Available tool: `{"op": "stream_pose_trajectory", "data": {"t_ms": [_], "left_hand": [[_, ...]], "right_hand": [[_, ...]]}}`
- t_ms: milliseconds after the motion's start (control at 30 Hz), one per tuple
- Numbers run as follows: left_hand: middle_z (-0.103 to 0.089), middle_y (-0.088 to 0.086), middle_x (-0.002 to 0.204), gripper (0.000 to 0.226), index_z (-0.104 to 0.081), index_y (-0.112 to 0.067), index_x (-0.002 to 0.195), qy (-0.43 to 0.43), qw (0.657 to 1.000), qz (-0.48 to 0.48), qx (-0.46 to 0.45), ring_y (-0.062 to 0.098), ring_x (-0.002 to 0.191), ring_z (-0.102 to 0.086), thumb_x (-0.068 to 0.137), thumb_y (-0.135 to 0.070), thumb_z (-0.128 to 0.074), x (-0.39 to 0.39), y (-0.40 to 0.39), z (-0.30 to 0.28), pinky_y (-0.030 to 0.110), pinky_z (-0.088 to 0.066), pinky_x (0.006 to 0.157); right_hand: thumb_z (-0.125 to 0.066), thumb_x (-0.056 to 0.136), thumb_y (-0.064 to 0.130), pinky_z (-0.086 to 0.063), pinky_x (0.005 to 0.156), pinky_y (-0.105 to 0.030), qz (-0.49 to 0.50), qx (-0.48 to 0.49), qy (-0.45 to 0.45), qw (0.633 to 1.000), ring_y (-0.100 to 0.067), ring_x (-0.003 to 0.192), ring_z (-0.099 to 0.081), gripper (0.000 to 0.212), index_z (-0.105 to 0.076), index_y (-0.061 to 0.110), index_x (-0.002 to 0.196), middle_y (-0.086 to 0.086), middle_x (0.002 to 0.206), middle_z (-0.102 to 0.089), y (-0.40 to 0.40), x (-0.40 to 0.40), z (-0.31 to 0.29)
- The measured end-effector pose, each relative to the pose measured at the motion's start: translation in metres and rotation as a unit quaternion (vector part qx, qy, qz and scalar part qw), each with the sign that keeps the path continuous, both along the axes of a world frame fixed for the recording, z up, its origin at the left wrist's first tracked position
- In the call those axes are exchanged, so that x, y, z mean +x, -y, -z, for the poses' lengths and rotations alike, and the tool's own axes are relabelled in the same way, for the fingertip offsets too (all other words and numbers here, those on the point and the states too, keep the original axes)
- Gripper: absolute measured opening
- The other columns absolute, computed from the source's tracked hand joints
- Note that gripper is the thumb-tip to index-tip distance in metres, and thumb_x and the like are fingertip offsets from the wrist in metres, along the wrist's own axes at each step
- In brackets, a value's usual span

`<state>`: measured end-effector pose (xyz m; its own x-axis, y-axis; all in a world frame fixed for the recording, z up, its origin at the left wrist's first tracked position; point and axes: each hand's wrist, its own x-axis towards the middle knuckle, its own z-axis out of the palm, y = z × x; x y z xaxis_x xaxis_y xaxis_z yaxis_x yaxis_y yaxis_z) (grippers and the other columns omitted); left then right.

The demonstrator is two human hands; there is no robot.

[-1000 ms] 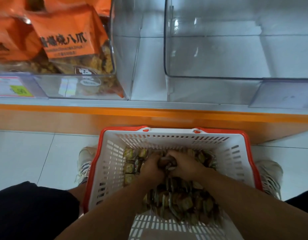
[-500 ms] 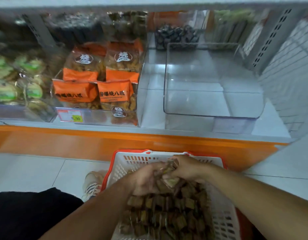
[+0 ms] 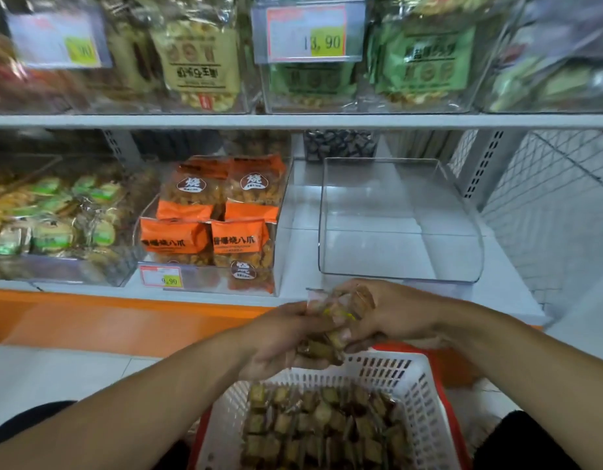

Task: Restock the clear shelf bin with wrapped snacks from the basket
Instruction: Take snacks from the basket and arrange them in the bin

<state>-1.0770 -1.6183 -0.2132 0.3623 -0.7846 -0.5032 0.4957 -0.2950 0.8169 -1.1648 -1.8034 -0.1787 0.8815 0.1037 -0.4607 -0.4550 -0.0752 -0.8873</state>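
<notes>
A clear shelf bin (image 3: pixel 398 276) stands empty on the low white shelf at the right. Below it sits a white basket with a red rim (image 3: pixel 425 398), full of small brown wrapped snacks (image 3: pixel 313 422). My left hand (image 3: pixel 276 340) and my right hand (image 3: pixel 391 317) are pressed together above the basket's far rim, both closed around one bunch of wrapped snacks (image 3: pixel 334 320). The bunch hangs just in front of the bin's front wall, below its rim.
Left of the empty bin, another clear bin holds orange snack bags (image 3: pixel 205 239) with a price tag (image 3: pixel 161 277). Further left lie green wrapped cakes (image 3: pixel 52 228). An upper shelf (image 3: pixel 293 121) with bagged goods overhangs. A wire mesh panel (image 3: pixel 551 212) closes the right side.
Both hands rose out of the basket with a bunch of snacks and moved up toward the shelf. The camera tilted up, so the upper shelf came into view.
</notes>
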Motion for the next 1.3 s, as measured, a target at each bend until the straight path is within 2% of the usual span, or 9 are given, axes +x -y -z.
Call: {"op": "stream_pose_trajectory", "data": {"t_ms": [233, 400, 533, 667, 833, 967, 1067, 1167, 1300], "left_hand": [[-0.074, 0.017, 0.109, 0.049, -0.071, -0.011, 0.120, 0.017, 0.992, -0.078, -0.102, 0.029, 0.087, -0.072, 0.074, -0.021, -0.087, 0.014, 0.004, -0.038, 0.031, -0.059, 0.062], [-0.075, 0.016, 0.104, 0.031, -0.077, -0.019, 0.106, 0.060, 0.985, -0.107, -0.125, 0.028, 0.080, -0.070, 0.076, -0.018, -0.084, 0.014, 0.011, -0.043, 0.030, -0.055, 0.055], [-0.076, 0.015, 0.102, 0.031, -0.078, -0.026, 0.102, 0.068, 0.982, -0.123, -0.124, 0.024, 0.079, -0.071, 0.071, -0.030, -0.085, 0.013, 0.009, -0.040, 0.029, -0.055, 0.054], [-0.077, 0.011, 0.098, 0.029, -0.078, -0.025, 0.102, 0.076, 0.980, -0.142, -0.115, 0.021, 0.080, -0.073, 0.074, -0.025, -0.084, 0.014, 0.007, -0.040, 0.028, -0.056, 0.053], [-0.076, 0.011, 0.103, 0.030, -0.077, -0.027, 0.107, 0.076, 0.977, -0.161, -0.117, 0.022, 0.079, -0.070, 0.077, -0.024, -0.079, 0.013, 0.007, -0.040, 0.027, -0.052, 0.049], [-0.074, 0.016, 0.105, 0.032, -0.075, -0.028, 0.109, 0.090, 0.976, -0.154, -0.121, 0.026, 0.079, -0.069, 0.077, -0.026, -0.079, 0.011, 0.008, -0.039, 0.028, -0.052, 0.049], [-0.073, 0.019, 0.106, 0.033, -0.072, -0.027, 0.114, 0.112, 0.977, -0.129, -0.128, 0.026, 0.079, -0.070, 0.081, -0.026, -0.078, 0.010, 0.008, -0.038, 0.029, -0.053, 0.053], [-0.073, 0.016, 0.098, 0.032, -0.071, -0.023, 0.117, 0.119, 0.978, -0.119, -0.124, 0.027, 0.077, -0.070, 0.086, -0.031, -0.075, 0.008, 0.009, -0.036, 0.029, -0.053, 0.052], [-0.076, 0.016, 0.094, 0.044, -0.077, -0.021, 0.111, 0.088, 0.981, -0.152, -0.081, 0.025, 0.068, -0.071, 0.095, -0.057, -0.056, 0.009, 0.013, -0.039, 0.028, -0.049, 0.046]], "right_hand": [[-0.078, 0.084, 0.017, -0.057, 0.066, -0.033, 0.121, -0.008, 0.105, 0.987, -0.025, 0.081, -0.073, 0.026, -0.071, 0.016, 0.109, -0.015, 0.095, -0.076, 0.005, 0.009, -0.029], [-0.079, 0.077, 0.039, -0.053, 0.057, -0.027, 0.161, -0.034, 0.126, 0.978, -0.012, 0.072, -0.067, 0.032, -0.077, 0.017, 0.100, -0.007, 0.087, -0.076, 0.010, 0.012, -0.029], [-0.077, 0.085, 0.038, -0.051, 0.056, -0.028, 0.199, -0.032, 0.137, 0.970, -0.011, 0.069, -0.065, 0.020, -0.076, 0.027, 0.102, 0.000, 0.082, -0.074, 0.005, 0.015, -0.023], [-0.073, 0.090, 0.038, -0.053, 0.058, -0.027, 0.249, -0.044, 0.168, 0.953, -0.012, 0.070, -0.070, 0.025, -0.066, 0.047, 0.111, -0.002, 0.092, -0.076, 0.000, 0.016, -0.020], [-0.075, 0.089, 0.035, -0.052, 0.054, -0.026, 0.276, -0.028, 0.177, 0.944, -0.013, 0.072, -0.073, 0.013, -0.063, 0.034, 0.093, 0.003, 0.089, -0.077, -0.004, 0.014, -0.020], [-0.077, 0.082, 0.053, -0.051, 0.054, -0.024, 0.254, -0.069, 0.165, 0.951, -0.008, 0.073, -0.071, 0.035, -0.055, 0.027, 0.074, 0.003, 0.081, -0.075, -0.009, 0.010, -0.017], [-0.075, 0.073, 0.065, -0.051, 0.056, -0.026, 0.240, -0.065, 0.150, 0.957, -0.011, 0.078, -0.073, 0.049, -0.057, 0.022, 0.087, 0.007, 0.085, -0.076, -0.016, 0.007, -0.013], [-0.077, 0.072, 0.061, -0.053, 0.061, -0.028, 0.245, -0.043, 0.149, 0.957, -0.012, 0.080, -0.073, 0.051, -0.068, 0.029, 0.110, 0.006, 0.094, -0.077, -0.014, 0.005, -0.014], [-0.081, 0.070, 0.049, -0.055, 0.063, -0.026, 0.210, -0.036, 0.141, 0.967, -0.007, 0.074, -0.069, 0.042, -0.074, 0.031, 0.108, 0.005, 0.093, -0.077, -0.003, 0.004, -0.020]]}}
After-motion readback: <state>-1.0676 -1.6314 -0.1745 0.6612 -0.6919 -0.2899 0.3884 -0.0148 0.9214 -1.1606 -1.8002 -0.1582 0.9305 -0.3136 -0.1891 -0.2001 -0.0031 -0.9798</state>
